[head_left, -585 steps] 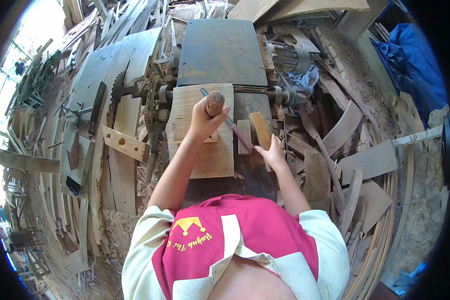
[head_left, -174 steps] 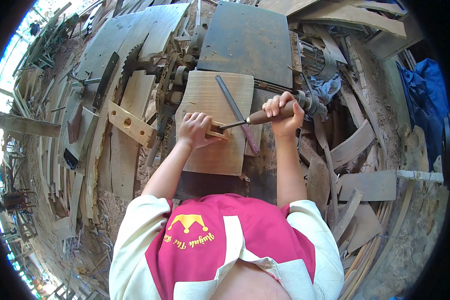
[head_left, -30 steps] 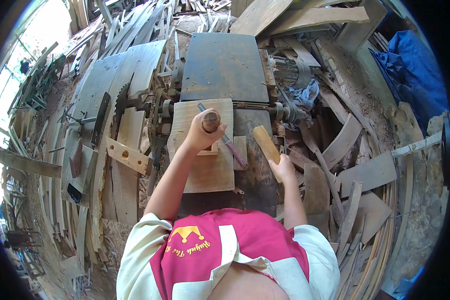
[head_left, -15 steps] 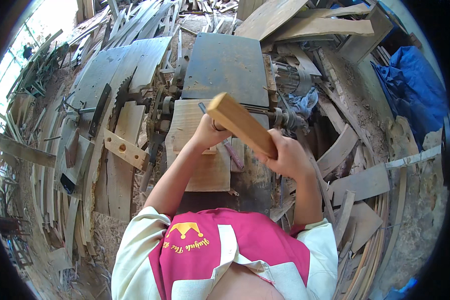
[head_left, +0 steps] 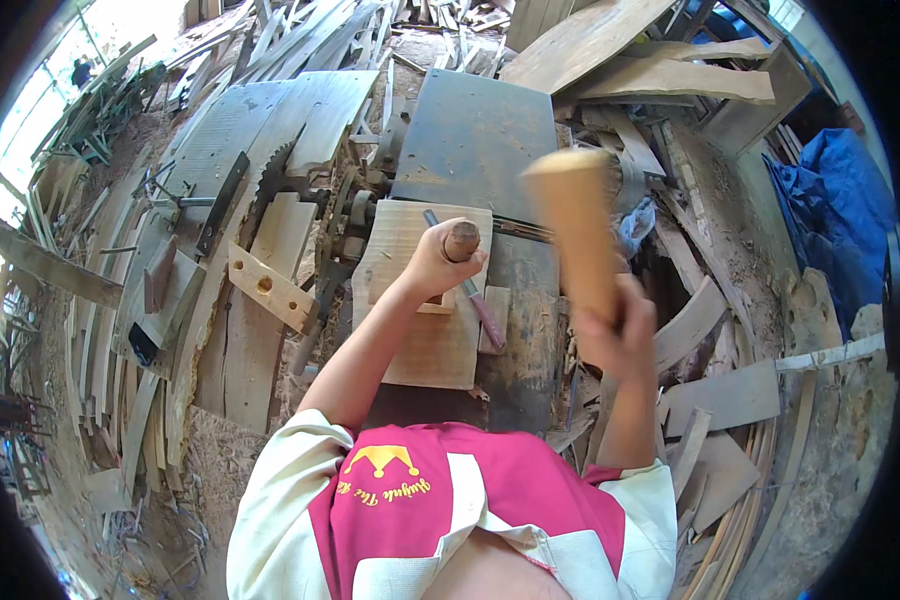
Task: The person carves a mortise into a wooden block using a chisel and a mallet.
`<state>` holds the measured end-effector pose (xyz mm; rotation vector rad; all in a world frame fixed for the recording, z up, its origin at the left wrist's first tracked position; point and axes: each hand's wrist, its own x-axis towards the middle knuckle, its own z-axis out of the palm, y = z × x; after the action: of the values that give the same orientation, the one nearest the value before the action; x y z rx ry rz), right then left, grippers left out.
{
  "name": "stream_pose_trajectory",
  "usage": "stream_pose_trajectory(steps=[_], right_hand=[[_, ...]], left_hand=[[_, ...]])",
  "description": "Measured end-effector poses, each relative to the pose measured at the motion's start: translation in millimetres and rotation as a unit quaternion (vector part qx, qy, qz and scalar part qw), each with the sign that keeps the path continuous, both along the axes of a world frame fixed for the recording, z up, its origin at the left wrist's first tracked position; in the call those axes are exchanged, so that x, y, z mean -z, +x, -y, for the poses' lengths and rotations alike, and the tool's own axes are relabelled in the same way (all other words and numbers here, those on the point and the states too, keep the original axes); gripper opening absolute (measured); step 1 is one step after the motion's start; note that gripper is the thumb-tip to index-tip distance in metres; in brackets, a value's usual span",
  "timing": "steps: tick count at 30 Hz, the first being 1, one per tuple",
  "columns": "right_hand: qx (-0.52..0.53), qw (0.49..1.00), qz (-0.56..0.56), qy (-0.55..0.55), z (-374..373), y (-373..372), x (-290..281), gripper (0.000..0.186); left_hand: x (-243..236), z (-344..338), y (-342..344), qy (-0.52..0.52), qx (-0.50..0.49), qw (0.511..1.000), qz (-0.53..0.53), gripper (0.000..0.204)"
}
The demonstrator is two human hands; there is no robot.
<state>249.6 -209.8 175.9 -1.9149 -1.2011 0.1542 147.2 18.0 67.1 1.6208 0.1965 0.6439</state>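
Observation:
My left hand [head_left: 435, 265] is wrapped around an upright round wooden handle [head_left: 461, 241], its end facing up; the tool's lower part is hidden. Beneath that hand lies a small wood piece [head_left: 436, 308] on a wide pale board [head_left: 415, 350]. My right hand [head_left: 618, 330] grips a thick wooden mallet [head_left: 575, 225], raised to the right of my left hand and blurred by motion. Partly behind my left hand, a slim tool with a metal shank and a worn reddish handle [head_left: 487, 318] lies slanted across the board, beside a small wood block [head_left: 496, 312].
The board rests on a machine bed with a blue-grey metal plate [head_left: 475, 135] behind. To the left, a toothed saw blade [head_left: 272, 175] stands up near a wood strip with holes [head_left: 272, 287]. Scrap planks surround the machine; a blue tarp [head_left: 825, 215] hangs right.
The mallet has swung away from above my left hand, up and to the right, with my right hand. My left hand still holds the handle. The whole view has shifted slightly.

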Motion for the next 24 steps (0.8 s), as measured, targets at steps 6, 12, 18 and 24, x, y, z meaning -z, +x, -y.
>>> stream_pose_trajectory(steps=[6,12,18,24], right_hand=[[-0.073,0.972,-0.166,0.153,-14,-12,10,0.045],[-0.028,0.993,-0.108,0.047,12,-8,-13,0.044],[-0.098,0.993,-0.056,-0.019,0,-11,36,0.038],[-0.043,0.982,-0.127,0.134,12,-12,-10,0.043]], left_hand=[[6,1,2,0.017,0.014,1.000,-0.003,0.015],[8,-3,-5,0.004,-0.005,1.000,0.027,0.016],[0,8,1,-0.011,0.000,1.000,-0.004,0.018],[-1,9,-2,0.049,0.007,0.999,0.011,0.019]])
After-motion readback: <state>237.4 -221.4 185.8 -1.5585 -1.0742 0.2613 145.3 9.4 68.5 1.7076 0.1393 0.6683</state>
